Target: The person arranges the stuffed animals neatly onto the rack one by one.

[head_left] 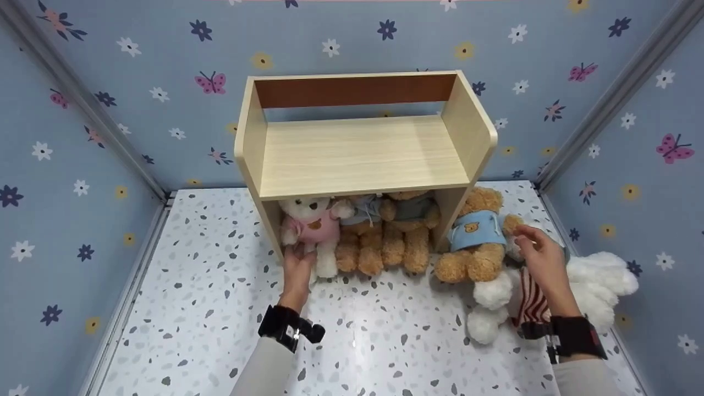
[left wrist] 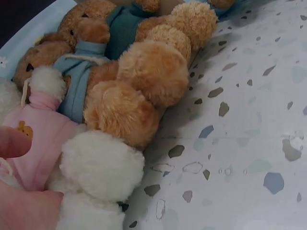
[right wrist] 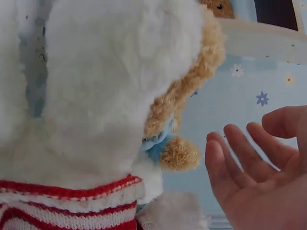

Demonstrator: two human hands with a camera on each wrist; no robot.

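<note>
1. Your left hand [head_left: 297, 272] is at the lower part of the white bear in a pink top [head_left: 319, 228]. Thumb and fingers stand apart, touching the bear; no clear pinch shows, and some fingertips are hidden.
2. That white bear is just ahead of your left hand, in the lower bay at its left end, legs out toward you.
3. Shelf unit [head_left: 363, 154]: ahead and right of your left hand, over the bears' heads.
4. Brown bear in a grey-blue top [head_left: 360, 258]: right of your left hand, beside the white bear, in the same bay.
5. Brown bear in a dark green top [head_left: 415, 253]: further right of that hand, next in the row, near the bay's right side.
6. Brown bear in a light blue hoodie [head_left: 477, 234]: outside the unit, left of your right hand [head_left: 542, 258]. Its raised paw is near your fingertips; the right wrist view shows a gap.
7. Your right hand holds nothing: fingers loosely bent, slightly spread.
8. White plush in a red-striped knit [head_left: 532, 300]: lying on the speckled floor [head_left: 385, 335], below your right hand and forearm, extending both sides.
</note>
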